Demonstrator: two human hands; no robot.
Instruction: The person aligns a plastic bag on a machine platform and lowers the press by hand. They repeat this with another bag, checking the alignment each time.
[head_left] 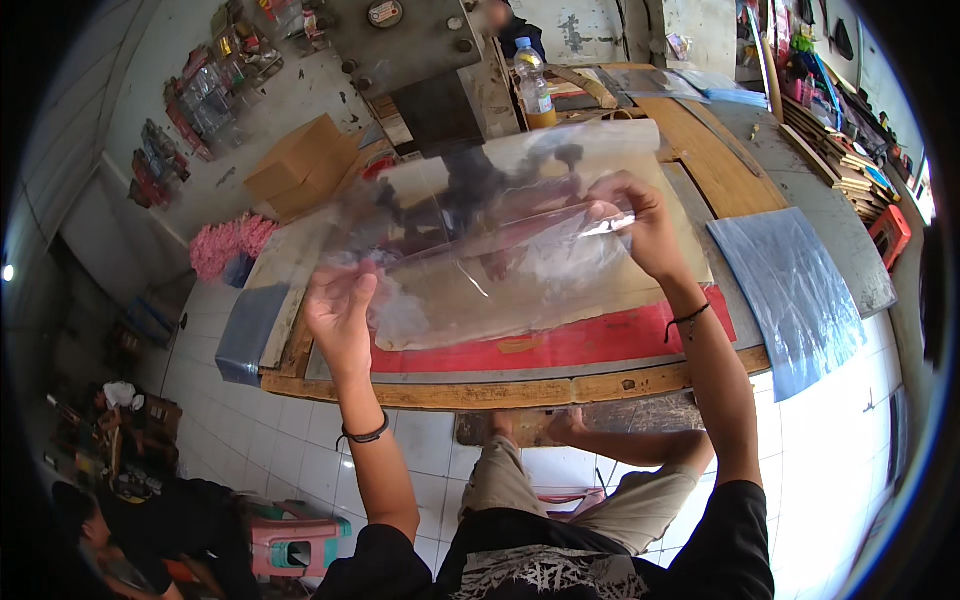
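Note:
A clear plastic sheet (pixel 470 250) is stretched between my two hands, glossy and see-through, lifted over the worktable. My left hand (pixel 341 305) pinches its left end, thumb up, fingers partly hidden behind the film. At the right end, my right hand (pixel 640 222) grips the film between thumb and curled fingers. Under the sheet lies a pale, yellowish board (pixel 655 270), with a red strip (pixel 560 345) along its near side. A whitish rolled edge of film (pixel 630 138) runs along the far side of the board.
Blue translucent sheets (pixel 785 290) hang over the table's right side, and a similar blue stack (pixel 250 330) over the left. A bottle (pixel 535 85) stands behind the board near a grey machine (pixel 405 50). Cardboard boxes (pixel 300 165) and pink material (pixel 228 245) sit at left. Another person (pixel 170 530) is lower left.

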